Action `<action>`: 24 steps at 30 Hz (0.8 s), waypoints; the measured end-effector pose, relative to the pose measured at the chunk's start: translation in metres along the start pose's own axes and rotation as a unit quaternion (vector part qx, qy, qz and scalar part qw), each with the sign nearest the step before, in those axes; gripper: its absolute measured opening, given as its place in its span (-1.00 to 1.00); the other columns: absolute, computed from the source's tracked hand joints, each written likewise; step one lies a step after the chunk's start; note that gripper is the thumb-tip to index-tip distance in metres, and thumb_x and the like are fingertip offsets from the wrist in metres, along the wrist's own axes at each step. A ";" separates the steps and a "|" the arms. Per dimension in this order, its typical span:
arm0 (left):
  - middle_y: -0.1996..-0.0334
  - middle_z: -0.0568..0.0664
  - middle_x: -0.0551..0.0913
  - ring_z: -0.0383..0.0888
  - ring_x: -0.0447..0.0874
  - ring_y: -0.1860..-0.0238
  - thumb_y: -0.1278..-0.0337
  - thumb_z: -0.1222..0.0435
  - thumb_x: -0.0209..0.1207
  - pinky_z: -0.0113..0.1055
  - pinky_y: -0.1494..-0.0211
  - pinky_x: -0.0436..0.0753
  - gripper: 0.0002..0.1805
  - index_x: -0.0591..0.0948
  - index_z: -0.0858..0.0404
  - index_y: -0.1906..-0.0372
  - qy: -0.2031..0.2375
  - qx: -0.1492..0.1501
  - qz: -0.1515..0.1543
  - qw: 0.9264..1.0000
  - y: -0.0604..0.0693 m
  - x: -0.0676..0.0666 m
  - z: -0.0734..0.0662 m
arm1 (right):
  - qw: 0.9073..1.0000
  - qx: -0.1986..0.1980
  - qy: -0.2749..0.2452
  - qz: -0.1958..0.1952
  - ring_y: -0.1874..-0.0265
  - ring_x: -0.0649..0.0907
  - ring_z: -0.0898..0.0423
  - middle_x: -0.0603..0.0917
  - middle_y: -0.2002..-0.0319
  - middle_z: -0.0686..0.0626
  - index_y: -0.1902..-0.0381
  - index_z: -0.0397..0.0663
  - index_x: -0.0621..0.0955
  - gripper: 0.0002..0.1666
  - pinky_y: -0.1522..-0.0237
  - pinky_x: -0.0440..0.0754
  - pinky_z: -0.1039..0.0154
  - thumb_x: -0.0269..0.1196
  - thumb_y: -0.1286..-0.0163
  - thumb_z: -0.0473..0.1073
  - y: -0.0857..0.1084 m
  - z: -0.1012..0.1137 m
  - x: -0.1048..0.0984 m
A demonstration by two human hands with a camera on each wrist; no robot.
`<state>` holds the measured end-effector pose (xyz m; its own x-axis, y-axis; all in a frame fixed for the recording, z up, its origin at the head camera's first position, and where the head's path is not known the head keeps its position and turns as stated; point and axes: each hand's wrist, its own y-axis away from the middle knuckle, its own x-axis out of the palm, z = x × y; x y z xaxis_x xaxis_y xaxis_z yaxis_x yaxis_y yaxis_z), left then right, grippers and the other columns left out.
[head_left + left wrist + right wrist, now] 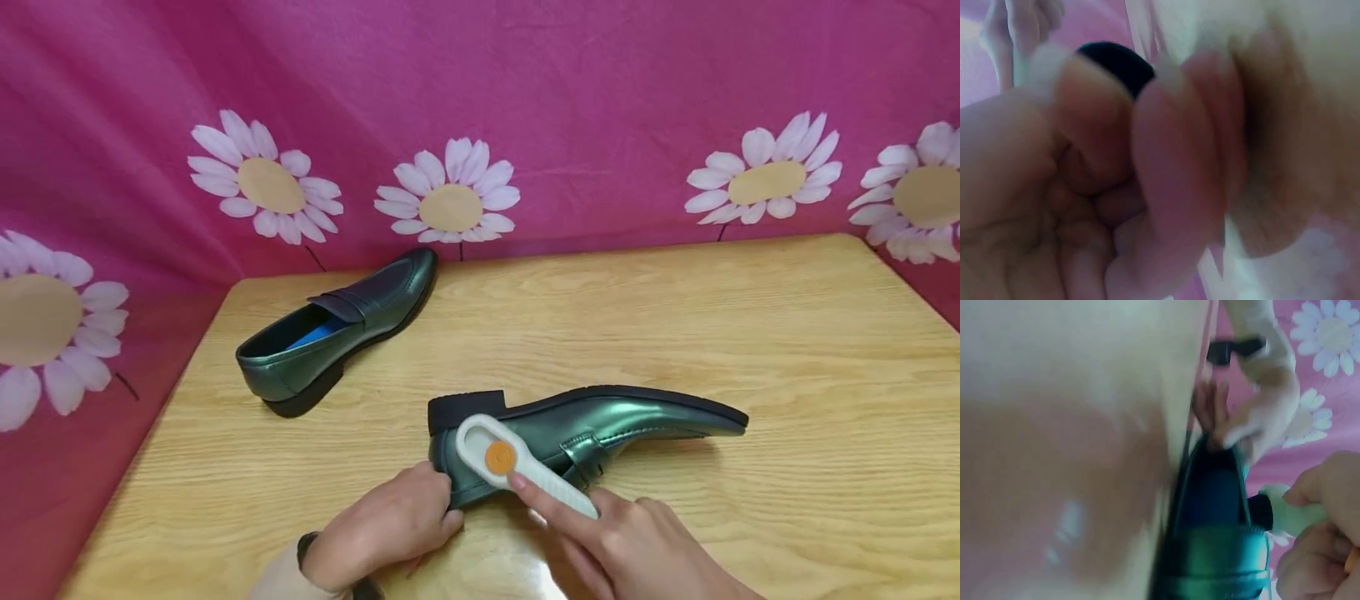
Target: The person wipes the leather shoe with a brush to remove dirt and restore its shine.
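Observation:
A dark green loafer (637,412) lies on its side, its black sole turned away from me and its toe to the right. At its heel end my left hand (397,517) pinches the opening's rim between thumb and fingers. My right hand (637,542) holds a white-handled brush (558,487) with an orange disc, index finger stretched along it. The brush head lies against the shoe's side near the heel; dark bristles (1262,512) meet the upper in the right wrist view. The left wrist view shows curled fingers (1175,156) up close, blurred.
A matching loafer (390,300) stands upright at the back left of the wooden table (825,350), blue lining showing. A pink cloth (600,100) with large white daisies hangs behind and at the sides. The left wrist wears a dark band (306,546).

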<state>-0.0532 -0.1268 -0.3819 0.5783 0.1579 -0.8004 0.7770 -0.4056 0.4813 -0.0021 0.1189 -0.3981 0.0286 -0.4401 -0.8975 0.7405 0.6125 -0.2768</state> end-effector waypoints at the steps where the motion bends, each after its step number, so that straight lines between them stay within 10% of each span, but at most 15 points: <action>1: 0.83 -0.02 0.44 -0.18 0.42 0.79 -0.21 0.24 0.14 -0.38 0.65 0.38 -0.59 0.48 0.21 0.77 -0.007 0.005 0.002 1.000 0.000 0.000 0.000 | 1.000 -0.005 0.009 -0.009 0.73 0.14 0.43 0.21 0.62 0.26 -0.41 0.39 0.32 -0.27 0.70 0.17 0.51 0.29 -0.31 0.02 0.006 0.001 0.004; 4: 0.78 -0.05 0.43 -0.20 0.41 0.73 -0.18 0.24 0.16 -0.38 0.61 0.40 -0.63 0.50 0.20 0.73 -0.030 0.021 0.005 0.999 -0.002 0.001 0.000 | 0.996 0.001 0.078 -0.047 0.75 0.02 0.42 0.13 0.62 0.28 -0.39 0.51 0.31 -0.26 0.70 0.01 0.52 0.23 -0.27 0.29 0.024 0.010 0.015; 9: 0.75 -0.09 0.41 -0.23 0.38 0.70 -0.17 0.25 0.17 -0.39 0.56 0.41 -0.64 0.50 0.20 0.73 -0.048 0.060 -0.023 0.997 -0.003 0.004 0.002 | 0.985 0.003 0.148 -0.092 0.79 0.01 0.35 0.16 0.65 0.21 -0.33 0.50 0.38 -0.16 0.73 -0.02 0.46 0.40 -0.06 0.14 0.019 0.018 0.022; 24: 0.73 -0.14 0.35 -0.27 0.31 0.67 -0.10 0.28 0.20 -0.34 0.57 0.37 -0.69 0.55 0.23 0.72 -0.077 0.096 -0.153 0.981 -0.001 0.009 0.009 | 0.993 -0.008 0.099 -0.060 0.80 0.24 0.26 0.30 0.68 0.08 -0.38 0.30 0.36 -0.21 0.79 0.15 0.39 0.34 -0.20 -0.11 -0.021 0.025 0.017</action>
<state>-0.0505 -0.1330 -0.3927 0.2691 0.1661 -0.9487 0.8390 -0.5242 0.1463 -0.0006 0.0820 -0.3985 -0.1922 -0.3738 -0.9074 0.7205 0.5740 -0.3891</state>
